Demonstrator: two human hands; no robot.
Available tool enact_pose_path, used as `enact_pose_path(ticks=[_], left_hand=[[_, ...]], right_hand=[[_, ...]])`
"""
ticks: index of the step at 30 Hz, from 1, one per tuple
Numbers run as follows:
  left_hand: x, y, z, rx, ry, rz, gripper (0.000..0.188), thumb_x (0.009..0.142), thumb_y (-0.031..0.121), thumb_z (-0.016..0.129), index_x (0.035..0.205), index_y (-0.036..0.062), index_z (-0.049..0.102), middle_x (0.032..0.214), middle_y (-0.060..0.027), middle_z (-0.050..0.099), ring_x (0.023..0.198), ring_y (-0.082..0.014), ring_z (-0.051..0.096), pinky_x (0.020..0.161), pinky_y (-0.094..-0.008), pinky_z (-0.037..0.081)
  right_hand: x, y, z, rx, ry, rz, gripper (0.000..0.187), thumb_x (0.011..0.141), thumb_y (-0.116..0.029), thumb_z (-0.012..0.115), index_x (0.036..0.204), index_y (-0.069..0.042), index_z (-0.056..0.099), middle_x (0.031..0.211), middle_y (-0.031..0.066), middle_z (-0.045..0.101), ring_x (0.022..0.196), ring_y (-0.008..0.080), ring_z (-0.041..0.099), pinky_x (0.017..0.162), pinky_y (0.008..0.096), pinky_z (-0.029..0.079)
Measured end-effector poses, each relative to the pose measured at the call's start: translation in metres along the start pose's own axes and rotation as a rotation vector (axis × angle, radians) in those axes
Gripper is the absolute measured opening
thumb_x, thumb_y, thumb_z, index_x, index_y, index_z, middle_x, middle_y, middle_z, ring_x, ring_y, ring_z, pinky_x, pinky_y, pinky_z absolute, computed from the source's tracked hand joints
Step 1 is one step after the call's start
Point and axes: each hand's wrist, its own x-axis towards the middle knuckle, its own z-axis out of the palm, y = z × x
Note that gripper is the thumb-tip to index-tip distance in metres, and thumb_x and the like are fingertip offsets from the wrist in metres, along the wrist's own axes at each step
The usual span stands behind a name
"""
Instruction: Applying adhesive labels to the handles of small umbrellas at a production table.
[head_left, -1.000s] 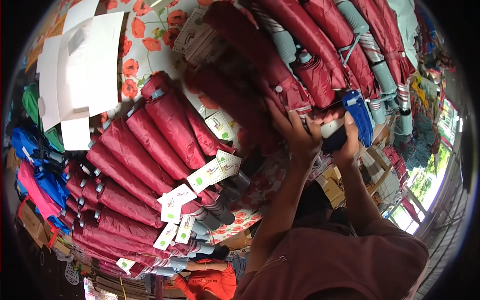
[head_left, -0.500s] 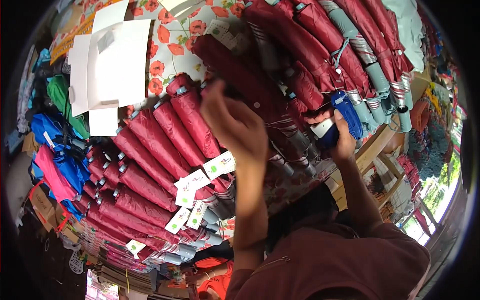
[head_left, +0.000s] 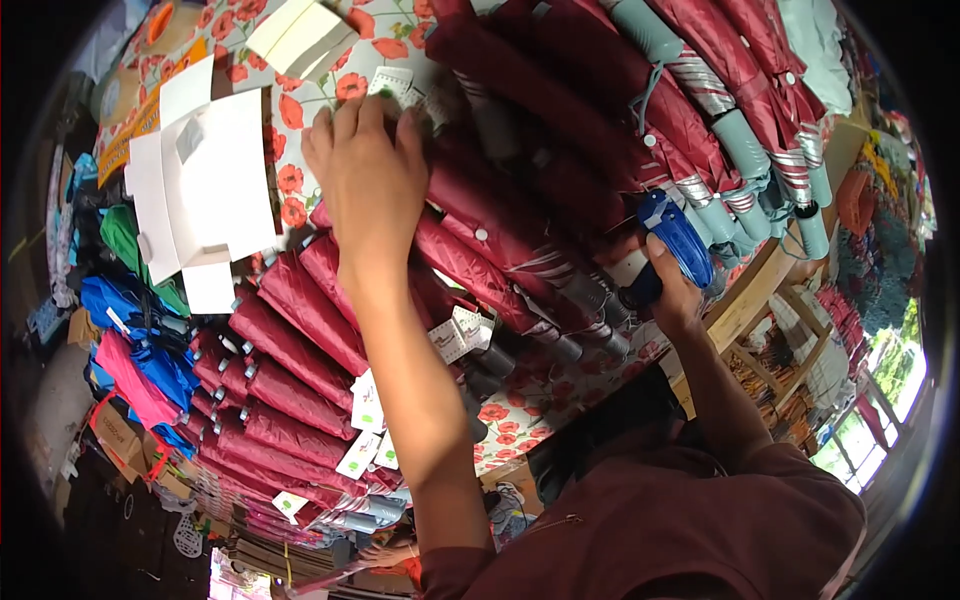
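Back down, fingers apart, my left hand (head_left: 375, 170) rests on the flowered tablecloth, its fingertips at a small pile of white printed tags (head_left: 392, 82). Whether it touches a tag I cannot tell. My right hand (head_left: 675, 290) is closed around a blue stapler-like tool (head_left: 682, 240) with a white part. Between the hands lie folded maroon umbrellas (head_left: 470, 265) with grey handles, some in my shadow. White tags (head_left: 462, 335) lie at the handle ends of several. More maroon umbrellas (head_left: 290, 385) are stacked in rows left of my forearm.
An open white carton (head_left: 205, 180) and a smaller pale box (head_left: 302, 38) stand on the tablecloth (head_left: 515, 430). Blue, pink and green folded fabrics (head_left: 135, 365) are heaped at the left. More umbrellas (head_left: 735, 140) fill the upper right. Another person's hand (head_left: 388, 553) shows at the bottom.
My left hand has moved up and left, from above the umbrellas to the tag pile. The umbrella under it now lies lower among the others. My right hand still holds the blue tool.
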Motion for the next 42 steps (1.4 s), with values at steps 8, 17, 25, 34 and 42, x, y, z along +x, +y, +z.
enact_pose_path(ticks=[8, 17, 25, 34, 42], left_hand=[[-0.020, 0.024, -0.004, -0.419, -0.223, -0.165, 0.021, 0.092, 0.007, 0.068, 0.111, -0.0025, 0.070, 0.112, -0.0196, 0.068, 0.101, -0.0378, 0.063, 0.093, -0.0438, 0.051], [0.009, -0.002, 0.005, -0.131, -0.341, -0.236, 0.032, 0.087, 0.000, 0.071, 0.118, -0.0025, 0.066, 0.105, -0.0205, 0.068, 0.096, -0.0380, 0.063, 0.089, -0.0447, 0.052], [0.009, -0.015, 0.019, 0.081, -0.279, 0.073, 0.038, 0.081, -0.004, 0.069, 0.119, -0.0056, 0.061, 0.104, -0.0231, 0.067, 0.095, -0.0402, 0.063, 0.087, -0.0473, 0.053], [0.008, -0.006, 0.023, 0.178, -0.341, 0.042, 0.028, 0.077, -0.003, 0.067, 0.105, -0.0051, 0.063, 0.098, -0.0225, 0.067, 0.087, -0.0402, 0.063, 0.083, -0.0484, 0.053], [0.015, 0.002, 0.013, -0.066, -0.385, -0.169, 0.012, 0.080, -0.004, 0.066, 0.092, -0.0035, 0.064, 0.090, -0.0198, 0.067, 0.083, -0.0318, 0.064, 0.079, -0.0413, 0.054]], right_hand=[[0.008, 0.042, -0.025, -0.044, -0.021, -0.105, 0.023, 0.100, -0.019, 0.064, 0.110, 0.000, 0.071, 0.090, 0.0002, 0.069, 0.076, 0.0132, 0.058, 0.074, 0.0267, 0.047], [0.000, 0.016, -0.019, -0.138, -0.053, -0.076, 0.022, 0.101, -0.018, 0.062, 0.110, 0.001, 0.069, 0.091, 0.0038, 0.070, 0.079, 0.0154, 0.060, 0.078, 0.0280, 0.048], [0.004, 0.007, -0.013, 0.072, -0.180, -0.069, 0.024, 0.103, -0.014, 0.057, 0.119, 0.003, 0.064, 0.097, 0.0101, 0.073, 0.087, 0.0197, 0.067, 0.082, 0.0304, 0.052], [0.004, 0.009, -0.015, 0.010, -0.205, -0.126, 0.025, 0.104, -0.013, 0.056, 0.122, 0.003, 0.063, 0.101, 0.0114, 0.073, 0.089, 0.0206, 0.068, 0.083, 0.0310, 0.053], [0.010, 0.045, -0.027, 0.004, -0.196, -0.065, 0.025, 0.104, -0.014, 0.056, 0.122, 0.003, 0.063, 0.100, 0.0110, 0.073, 0.087, 0.0202, 0.068, 0.082, 0.0310, 0.053]])
